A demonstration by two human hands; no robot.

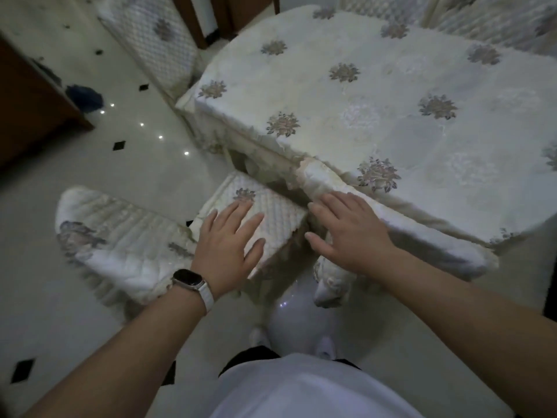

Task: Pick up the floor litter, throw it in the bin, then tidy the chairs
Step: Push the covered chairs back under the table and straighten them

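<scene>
A cream quilted chair seat [271, 215] with a flower pattern pokes out from under the table edge. My left hand [232, 239], with a watch on the wrist, lies flat over this seat, fingers spread, holding nothing. A padded chair back [422, 236] leans along the table's near edge; my right hand [346, 230] rests open on its top. Another covered chair back [120, 236] stands to the left of the seat. A dark blue crumpled piece [86, 96] lies on the floor at the far left, with small dark scraps [98, 51] beyond it.
The table [391, 101] carries a cream floral cloth and fills the right side. One more covered chair [156, 40] stands at its far left corner, others [488, 13] behind it. A brown wooden cabinet [30, 110] lines the left wall. The pale tiled floor [135, 164] has black diamond insets.
</scene>
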